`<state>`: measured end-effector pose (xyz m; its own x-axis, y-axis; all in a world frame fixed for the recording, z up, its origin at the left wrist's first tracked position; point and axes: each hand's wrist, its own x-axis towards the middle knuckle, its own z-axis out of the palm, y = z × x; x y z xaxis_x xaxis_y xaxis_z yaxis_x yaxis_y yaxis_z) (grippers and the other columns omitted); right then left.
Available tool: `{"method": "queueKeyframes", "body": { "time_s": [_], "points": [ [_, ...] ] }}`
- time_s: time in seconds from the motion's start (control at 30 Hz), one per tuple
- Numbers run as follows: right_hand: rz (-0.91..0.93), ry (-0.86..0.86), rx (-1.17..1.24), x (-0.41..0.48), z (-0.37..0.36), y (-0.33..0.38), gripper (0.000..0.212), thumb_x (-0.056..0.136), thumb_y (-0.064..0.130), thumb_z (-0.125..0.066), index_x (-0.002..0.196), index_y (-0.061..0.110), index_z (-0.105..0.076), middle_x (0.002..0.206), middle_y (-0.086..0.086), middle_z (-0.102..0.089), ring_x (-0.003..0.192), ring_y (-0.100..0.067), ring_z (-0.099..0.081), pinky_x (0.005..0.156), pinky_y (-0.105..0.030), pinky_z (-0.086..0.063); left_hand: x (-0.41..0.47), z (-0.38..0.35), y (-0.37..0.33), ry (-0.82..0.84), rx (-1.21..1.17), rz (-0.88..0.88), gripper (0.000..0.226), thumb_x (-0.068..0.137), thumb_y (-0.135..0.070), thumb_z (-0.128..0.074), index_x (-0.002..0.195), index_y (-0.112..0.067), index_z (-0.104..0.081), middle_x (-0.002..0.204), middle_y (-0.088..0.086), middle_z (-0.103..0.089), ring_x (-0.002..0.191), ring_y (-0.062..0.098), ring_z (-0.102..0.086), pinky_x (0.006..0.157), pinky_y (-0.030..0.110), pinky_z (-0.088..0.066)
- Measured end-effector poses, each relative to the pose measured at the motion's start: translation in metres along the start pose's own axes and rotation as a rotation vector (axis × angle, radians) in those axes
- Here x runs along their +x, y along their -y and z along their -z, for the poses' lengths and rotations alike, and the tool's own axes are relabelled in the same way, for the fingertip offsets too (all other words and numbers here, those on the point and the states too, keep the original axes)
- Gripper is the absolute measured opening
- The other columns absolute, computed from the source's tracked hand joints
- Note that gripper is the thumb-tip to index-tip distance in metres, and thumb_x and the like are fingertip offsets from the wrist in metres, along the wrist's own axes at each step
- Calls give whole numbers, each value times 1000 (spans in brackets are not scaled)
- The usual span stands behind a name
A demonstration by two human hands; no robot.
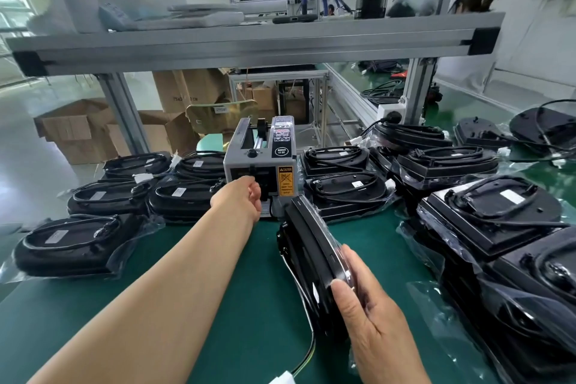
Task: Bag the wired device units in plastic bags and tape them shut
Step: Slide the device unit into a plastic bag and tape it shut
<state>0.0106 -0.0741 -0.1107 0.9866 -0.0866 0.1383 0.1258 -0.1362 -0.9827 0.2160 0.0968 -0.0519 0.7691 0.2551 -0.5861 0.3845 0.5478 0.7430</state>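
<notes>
Right hand (371, 305) grips bagged unit (311, 262); left hand (241, 196) at dispenser (265, 165).

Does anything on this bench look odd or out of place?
Mostly tidy. One bagged unit stands tilted on edge in the right hand, its cable and white plug trailing loose. The left hand reaches to the tape dispenser.

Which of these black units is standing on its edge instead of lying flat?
The bagged unit held by the right hand, front centre; all others lie flat on the table.
</notes>
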Motion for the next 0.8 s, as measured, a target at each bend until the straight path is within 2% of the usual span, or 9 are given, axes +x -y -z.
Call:
{"method": "queueKeyframes", "body": {
  "time_s": [0.1, 0.23, 0.33, 0.43, 0.5, 0.57, 0.63, 0.7, 0.8],
  "points": [
    [0, 0, -1, 0, 0, 0, 62, 79, 54, -52, 140, 46, -42, 107, 55, -54, 104, 31, -48, 80, 9, -31, 1, -3, 2, -52, -39, -49, 18, 92, -15, -63, 107, -22, -56, 58, -9, -54, 41, 1, -45, 45, 17, -35],
    [-3, -1, -18, -1, 2, -1, 58, 80, 56, -51, 137, 52, -40, 99, 51, -58, 96, 27, -54, 77, 7, -35, -16, 11, 7, 33, -22, -168, 11, 88, -11, -65, 86, -18, -56, 54, -8, -51, 39, 1, -44, 42, 17, -37],
    [2, 6, -8, 0, 2, -1, 58, 80, 57, -51, 137, 52, -39, 103, 54, -56, 100, 30, -51, 78, 8, -33, -50, 33, 12, 317, 128, -225, 14, 87, -13, -67, 77, -19, -59, 56, -8, -49, 43, 3, -44, 47, 18, -41],
    [23, 22, -18, 0, 3, -1, 62, 79, 59, -51, 140, 48, -39, 110, 60, -47, 109, 33, -44, 83, 8, -31, -94, 53, 25, 655, 328, -265, 13, 76, -21, -79, 68, -20, -68, 63, -4, -54, 50, 6, -48, 52, 18, -45],
    [27, 27, -4, 1, 3, -2, 63, 79, 57, -54, 139, 46, -40, 112, 53, -54, 109, 27, -50, 85, 5, -34, -119, 59, 38, 753, 512, -336, 15, 73, -26, -83, 66, -20, -71, 65, -3, -56, 55, 6, -49, 55, 17, -46],
    [26, 26, 4, 1, 4, -2, 62, 78, 56, -57, 137, 47, -41, 110, 48, -59, 107, 22, -55, 85, 3, -37, -134, 59, 50, 740, 690, -437, 16, 72, -26, -87, 67, -19, -73, 65, -3, -61, 57, 4, -50, 58, 14, -44],
    [28, 32, 6, 0, 5, -1, 60, 76, 55, -59, 134, 49, -41, 104, 46, -62, 100, 21, -59, 81, 3, -38, -139, 56, 56, 712, 771, -508, 14, 78, -19, -80, 66, -20, -73, 64, -6, -65, 54, 0, -53, 57, 10, -43],
    [24, 40, 30, 1, 6, -2, 59, 76, 52, -61, 132, 49, -41, 99, 42, -65, 93, 18, -61, 78, 2, -40, -138, 53, 57, 678, 806, -528, 18, 82, -14, -77, 65, -19, -73, 61, -7, -66, 53, -1, -55, 55, 9, -43],
    [23, 55, 55, 2, 6, -2, 62, 78, 49, -62, 136, 46, -41, 99, 40, -67, 94, 15, -62, 80, 0, -41, -134, 48, 56, 635, 859, -532, 18, 81, -14, -78, 64, -17, -73, 67, -1, -71, 60, 3, -61, 58, 11, -46]
  ]
}}
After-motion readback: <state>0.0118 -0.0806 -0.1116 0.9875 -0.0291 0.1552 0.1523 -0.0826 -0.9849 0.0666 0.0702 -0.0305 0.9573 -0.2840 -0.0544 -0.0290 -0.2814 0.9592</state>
